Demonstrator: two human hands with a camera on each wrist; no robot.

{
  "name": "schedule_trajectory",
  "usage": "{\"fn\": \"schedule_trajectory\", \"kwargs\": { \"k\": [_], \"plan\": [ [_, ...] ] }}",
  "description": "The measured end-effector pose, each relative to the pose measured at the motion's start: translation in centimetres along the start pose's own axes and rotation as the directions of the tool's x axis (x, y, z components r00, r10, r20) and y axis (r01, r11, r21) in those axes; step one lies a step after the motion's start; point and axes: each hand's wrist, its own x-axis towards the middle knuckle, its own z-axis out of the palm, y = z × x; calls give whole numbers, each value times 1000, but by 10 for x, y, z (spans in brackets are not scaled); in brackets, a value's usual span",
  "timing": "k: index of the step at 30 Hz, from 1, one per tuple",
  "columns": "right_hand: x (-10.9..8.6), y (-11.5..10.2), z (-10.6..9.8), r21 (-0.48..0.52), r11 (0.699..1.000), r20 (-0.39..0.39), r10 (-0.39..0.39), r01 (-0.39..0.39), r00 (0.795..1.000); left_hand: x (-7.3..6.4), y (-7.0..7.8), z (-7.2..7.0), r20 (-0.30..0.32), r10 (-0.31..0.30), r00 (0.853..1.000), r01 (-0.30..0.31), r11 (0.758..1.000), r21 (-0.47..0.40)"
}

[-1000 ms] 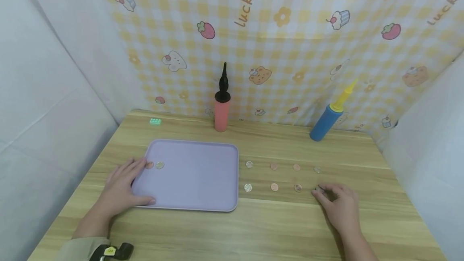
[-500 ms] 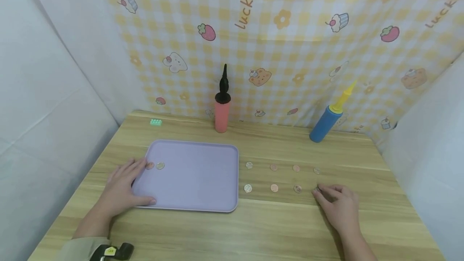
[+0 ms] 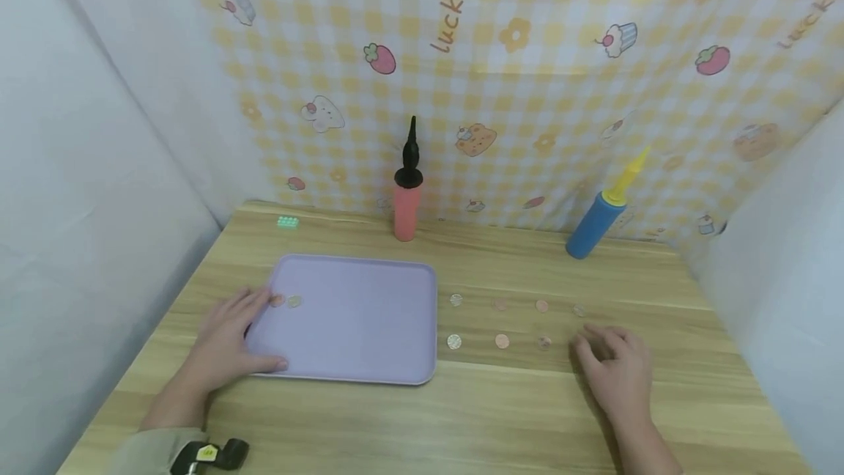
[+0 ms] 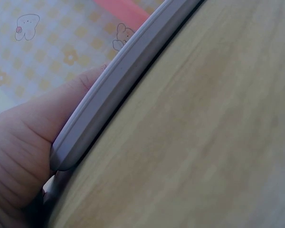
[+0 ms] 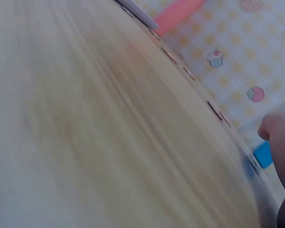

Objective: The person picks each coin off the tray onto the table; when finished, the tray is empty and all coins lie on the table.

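Observation:
A shallow lilac tray point(image 3: 356, 321) lies on the left half of the table, with a copper coin point(image 3: 278, 301) and a silvery coin point(image 3: 294, 301) in its left part. My left hand point(image 3: 224, 343) grips the tray's left side, thumb over the front corner and fingers along the rim. To the right of the tray, coins lie in two rows, from a silvery coin point(image 3: 454, 341) to a dull coin point(image 3: 579, 310). Just past the front row's right end, my right hand point(image 3: 618, 365) has thumb and forefinger bent together around a coin that the fingers hide.
A pink pump point(image 3: 405, 212) with a black nozzle stands at the back, before the checked cloth. A blue pump point(image 3: 589, 229) with a yellow top leans at the back right. One green toy brick point(image 3: 287, 222) sits at the far left corner.
The silvery coin at the front row's right end is no longer visible on the table; the right fingertips have closed over it and risen slightly. The left hand stays on the tray.

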Motion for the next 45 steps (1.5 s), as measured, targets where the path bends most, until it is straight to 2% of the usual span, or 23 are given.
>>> {"fn": "schedule_trajectory", "kwargs": {
  "k": [3,7,15,20,24,28,32,39,45],
  "plan": [
    [3,-9,10,4,995,-36,-102,102,994,0,-1,2,13,-14,1000,14,1000,-4],
    [2,-25,28,22,978,-28,-205,206,978,-2,-1,1,18,-34,999,34,999,-3],
    [-2,-61,59,88,959,17,-272,269,962,0,1,-1,26,-35,999,34,999,22],
    [-2,-93,79,133,941,39,-317,310,948,1,5,-4,34,-41,999,40,999,20],
    [-4,-122,98,175,916,40,-374,362,927,1,4,-3,39,-48,998,48,999,21],
    [-3,-147,118,207,884,9,-431,420,903,2,1,0,40,-49,998,48,999,22],
    [0,-167,133,202,865,-14,-466,459,885,2,0,1,26,-44,999,43,999,28],
    [5,-194,152,89,838,-58,-535,538,843,1,1,2,12,-43,999,43,999,33],
    [1,-221,167,70,827,-56,-555,557,830,0,4,-2,20,-52,998,51,998,24]
  ]
}}
